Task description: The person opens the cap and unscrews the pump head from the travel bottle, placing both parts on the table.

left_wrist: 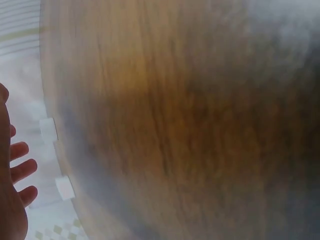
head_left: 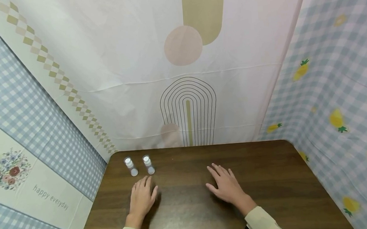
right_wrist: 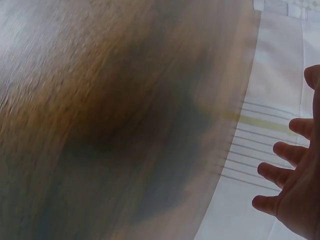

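Two small clear bottles with white caps are at the table's back left, a left one (head_left: 131, 166) and a right one (head_left: 148, 165). Just in front of them is my left hand (head_left: 141, 197), palm down, fingers relaxed and holding nothing. Off to the right, my right hand (head_left: 227, 185) has its fingers spread, with nothing in its grasp. In the left wrist view, the white caps (left_wrist: 64, 188) show beyond the left fingers (left_wrist: 25, 171). The right wrist view catches the right hand's fingers (right_wrist: 275, 175) apart from any object.
Both hands are over a dark brown wooden table (head_left: 189, 212) with rounded back corners. A pale printed cloth (head_left: 133, 114) hangs behind it. Blue checked cloths flank it, the left (head_left: 44, 112) and the right (head_left: 324, 155).
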{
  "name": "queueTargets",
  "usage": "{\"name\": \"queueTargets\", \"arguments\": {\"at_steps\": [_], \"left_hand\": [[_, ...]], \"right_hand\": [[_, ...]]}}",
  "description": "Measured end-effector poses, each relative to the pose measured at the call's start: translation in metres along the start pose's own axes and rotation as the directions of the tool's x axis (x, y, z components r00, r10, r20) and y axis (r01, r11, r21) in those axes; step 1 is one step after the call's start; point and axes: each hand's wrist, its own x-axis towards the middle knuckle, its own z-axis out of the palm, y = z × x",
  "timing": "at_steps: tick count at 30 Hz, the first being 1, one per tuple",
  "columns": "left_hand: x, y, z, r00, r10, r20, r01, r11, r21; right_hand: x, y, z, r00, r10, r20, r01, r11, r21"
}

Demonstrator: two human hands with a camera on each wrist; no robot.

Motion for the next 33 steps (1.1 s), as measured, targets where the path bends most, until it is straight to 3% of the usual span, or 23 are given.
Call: {"name": "queueTargets", "arguments": {"at_steps": [6,12,22,26,31,33], "left_hand": [[0.002,-0.013,-0.001,0.998,-0.054,-0.044,0.053,0.998,-0.019],[0.005,-0.025,-0.003,0.989,-0.141,-0.043,0.139,0.990,-0.036],[0.014,-0.038,-0.006,0.947,-0.310,-0.077,0.303,0.948,-0.093],[0.019,-0.041,-0.007,0.912,-0.404,-0.068,0.392,0.910,-0.138],[0.026,-0.045,-0.007,0.830,-0.556,0.049,0.553,0.807,-0.206],[0.028,-0.046,-0.006,0.808,-0.584,0.074,0.583,0.778,-0.235]], "right_hand": [[0.003,-0.008,0.004,1.000,-0.028,0.010,0.028,1.000,0.000],[0.003,-0.017,0.007,0.998,-0.056,0.005,0.056,0.998,0.026],[0.006,-0.034,0.015,0.990,-0.141,0.006,0.140,0.988,0.067],[0.008,-0.041,0.018,0.987,-0.163,0.011,0.161,0.984,0.081],[0.010,-0.050,0.021,0.978,-0.209,-0.006,0.209,0.975,0.079],[0.011,-0.054,0.022,0.972,-0.234,-0.011,0.234,0.970,0.071]]}}
